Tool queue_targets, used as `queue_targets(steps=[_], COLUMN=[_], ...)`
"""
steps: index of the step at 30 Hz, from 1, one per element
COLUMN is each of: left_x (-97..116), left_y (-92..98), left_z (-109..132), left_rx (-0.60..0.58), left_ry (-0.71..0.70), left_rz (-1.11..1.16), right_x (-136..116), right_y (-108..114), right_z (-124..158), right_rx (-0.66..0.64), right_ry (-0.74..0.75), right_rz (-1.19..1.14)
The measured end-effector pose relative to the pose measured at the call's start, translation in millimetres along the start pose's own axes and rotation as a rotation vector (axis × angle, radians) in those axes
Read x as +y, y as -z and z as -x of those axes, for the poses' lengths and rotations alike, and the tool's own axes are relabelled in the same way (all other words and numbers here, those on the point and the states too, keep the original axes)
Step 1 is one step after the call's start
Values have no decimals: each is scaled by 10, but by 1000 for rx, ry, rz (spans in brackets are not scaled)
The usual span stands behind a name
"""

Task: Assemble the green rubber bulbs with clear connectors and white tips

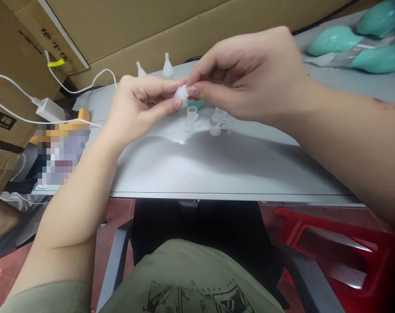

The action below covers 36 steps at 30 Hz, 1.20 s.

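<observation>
My left hand (142,102) and my right hand (246,74) meet above the grey table (197,165), both pinching one small white translucent plastic piece (181,92) between thumbs and fingertips. Just below it on the table stand a small clear plastic cap (191,114) and other small clear parts (216,124). A bit of teal shows behind my right fingers. Two white cone-shaped nozzles (167,67) stand upright at the table's far edge.
Cardboard boxes (119,30) line the back and left. A white charger with cable (49,108) lies at the left beside a wooden block. Teal rubber bulbs (334,40) lie at the far right. A red plastic crate (334,252) sits below the table's right.
</observation>
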<state>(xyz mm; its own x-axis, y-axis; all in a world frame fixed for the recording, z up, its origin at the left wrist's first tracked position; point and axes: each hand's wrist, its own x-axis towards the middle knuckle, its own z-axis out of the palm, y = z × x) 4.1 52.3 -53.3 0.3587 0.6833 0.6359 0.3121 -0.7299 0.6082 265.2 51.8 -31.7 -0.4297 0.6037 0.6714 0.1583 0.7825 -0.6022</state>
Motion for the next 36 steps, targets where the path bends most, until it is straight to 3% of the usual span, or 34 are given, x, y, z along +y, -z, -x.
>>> queue_targets(steps=[5, 12, 21, 27, 33, 36], left_x=[-56, -31, -90, 102, 65, 47], left_y=[21, 27, -24, 4, -8, -5], left_z=[8, -23, -63, -21, -38, -30], left_rx=[-32, -25, 10, -20, -2, -20], left_ry=[-85, -127, -330, -322, -398, -278], left_rz=[21, -40, -37, -40, -75, -122], right_x=[13, 18, -18, 63, 48, 47], right_y=[-6, -5, -53, -42, -38, -34], right_z=[-41, -76, -72, -70, -69, -87], right_rx=[-44, -89, -84, -127, -143, -167], right_ry=[-99, -190, -281, -269, -296, -285], right_rz=[-284, -358, -543, -570, -582, -546])
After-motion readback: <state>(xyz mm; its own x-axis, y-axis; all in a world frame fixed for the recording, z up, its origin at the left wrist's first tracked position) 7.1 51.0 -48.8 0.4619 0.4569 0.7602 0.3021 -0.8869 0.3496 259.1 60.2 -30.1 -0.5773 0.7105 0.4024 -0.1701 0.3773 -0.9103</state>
